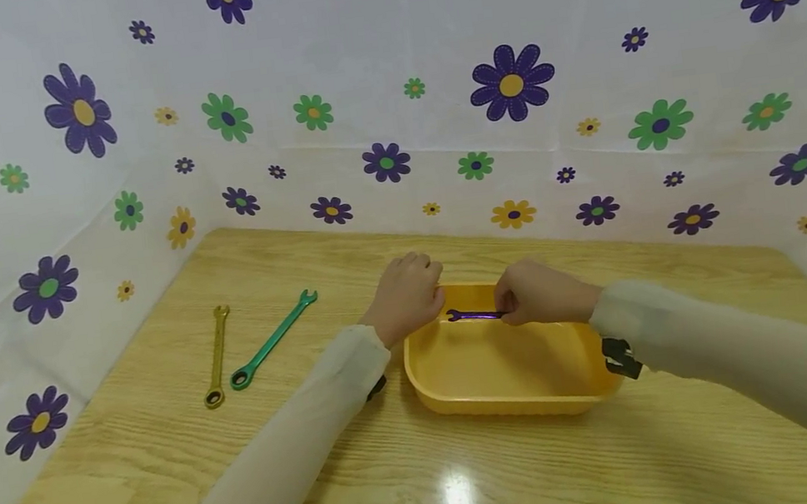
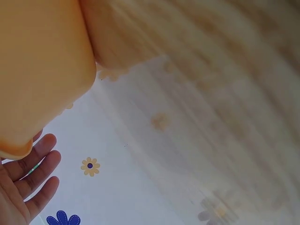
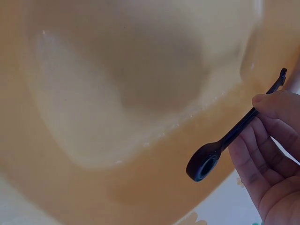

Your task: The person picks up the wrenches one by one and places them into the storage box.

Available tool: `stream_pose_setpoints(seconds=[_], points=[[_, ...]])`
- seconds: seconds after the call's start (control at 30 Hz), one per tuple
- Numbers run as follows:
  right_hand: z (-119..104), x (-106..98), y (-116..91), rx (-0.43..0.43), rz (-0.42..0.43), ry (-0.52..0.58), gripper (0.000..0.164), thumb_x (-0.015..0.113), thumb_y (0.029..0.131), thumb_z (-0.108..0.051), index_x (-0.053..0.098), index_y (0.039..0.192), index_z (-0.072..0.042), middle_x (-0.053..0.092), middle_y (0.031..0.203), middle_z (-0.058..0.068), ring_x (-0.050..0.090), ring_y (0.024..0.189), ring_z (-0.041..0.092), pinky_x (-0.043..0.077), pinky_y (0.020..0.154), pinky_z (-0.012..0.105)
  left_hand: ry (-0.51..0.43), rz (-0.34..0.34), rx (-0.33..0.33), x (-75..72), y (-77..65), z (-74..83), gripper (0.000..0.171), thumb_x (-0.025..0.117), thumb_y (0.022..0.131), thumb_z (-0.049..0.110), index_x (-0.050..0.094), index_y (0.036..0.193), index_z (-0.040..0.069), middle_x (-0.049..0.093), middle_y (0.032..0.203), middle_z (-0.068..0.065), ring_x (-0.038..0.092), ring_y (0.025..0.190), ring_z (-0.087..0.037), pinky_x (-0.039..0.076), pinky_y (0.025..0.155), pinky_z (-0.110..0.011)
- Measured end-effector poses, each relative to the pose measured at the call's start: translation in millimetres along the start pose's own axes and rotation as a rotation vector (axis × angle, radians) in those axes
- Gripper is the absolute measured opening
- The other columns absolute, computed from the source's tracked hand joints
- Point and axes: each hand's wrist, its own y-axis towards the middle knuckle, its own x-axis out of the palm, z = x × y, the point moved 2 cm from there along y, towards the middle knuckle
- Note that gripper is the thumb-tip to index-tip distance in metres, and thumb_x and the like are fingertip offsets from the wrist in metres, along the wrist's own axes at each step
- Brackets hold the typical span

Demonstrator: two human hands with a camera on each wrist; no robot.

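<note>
My right hand [image 1: 540, 294] pinches a dark purple combination wrench [image 1: 475, 315] by its shank, over the back part of a yellow plastic tray [image 1: 512, 401]. In the right wrist view, the ring end of the wrench [image 3: 202, 164] points away from the thumb and hangs above the tray's inside. My left hand [image 1: 405, 295] grips the tray's back left corner. From the left wrist, the fingers [image 2: 40, 176] show outside the tray's rim [image 2: 16, 150], while the thumb is hidden.
Left of the tray, a gold combination wrench [image 1: 217, 355] and a green one [image 1: 274, 341] lie on the wooden table [image 1: 370, 475]. A white curtain [image 1: 349, 57] with printed flowers hangs along the back and sides.
</note>
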Motion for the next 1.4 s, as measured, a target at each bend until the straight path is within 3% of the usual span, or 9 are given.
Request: stream_pose_setpoints(seconds=[0.47,0.9,1.1,1.33,1.4], points=[[0.3,24.3,13.1,-0.049,0.008,-0.103,0.008,0.074,0.071,0.000,0.069,0.067,-0.006,0.064,0.062,0.000,0.045,0.056,0.007,0.040,0.055,0.019,0.007,0.010,0.008,-3.0,-1.1,2.1,0.019,0.056,0.089,0.020,0.065,0.095,0.004,0.065,0.090,-0.009,0.060,0.083,-0.023,0.050,0.079,-0.036],[-1.3,35.9,14.1,-0.071,0.076,-0.090,0.034,0.063,0.071,0.011,0.043,0.051,-0.009,0.024,0.053,-0.006,0.019,0.051,0.008,0.017,0.049,0.020,0.019,0.032,0.021,-0.6,-2.0,1.4,0.019,0.056,0.088,0.020,0.064,0.094,0.004,0.065,0.089,-0.009,0.060,0.082,-0.022,0.051,0.077,-0.035],[-3.0,39.0,17.2,-0.049,0.089,-0.112,0.044,0.064,0.072,0.009,0.034,0.050,-0.014,0.020,0.052,-0.007,0.018,0.051,0.008,0.016,0.049,0.021,0.027,0.012,0.015,-1.9,-2.1,2.0,0.021,0.055,0.089,0.021,0.065,0.096,0.004,0.065,0.091,-0.009,0.060,0.085,-0.022,0.051,0.079,-0.035],[-5.3,42.4,19.0,-0.019,0.082,-0.130,0.043,0.065,0.073,0.009,0.036,0.050,-0.014,0.021,0.052,-0.006,0.019,0.049,0.008,0.017,0.048,0.020,0.019,0.015,0.017,-2.7,-2.2,2.2,0.020,0.056,0.089,0.021,0.065,0.096,0.004,0.065,0.091,-0.009,0.060,0.084,-0.022,0.051,0.079,-0.036],[-6.5,42.7,18.4,-0.013,0.083,-0.132,0.045,0.064,0.073,0.009,0.034,0.050,-0.014,0.021,0.051,-0.007,0.019,0.049,0.007,0.023,0.050,0.022,0.020,0.012,0.015,-1.7,-2.0,2.1,0.020,0.056,0.089,0.021,0.064,0.096,0.004,0.065,0.091,-0.009,0.060,0.084,-0.022,0.051,0.079,-0.035]])
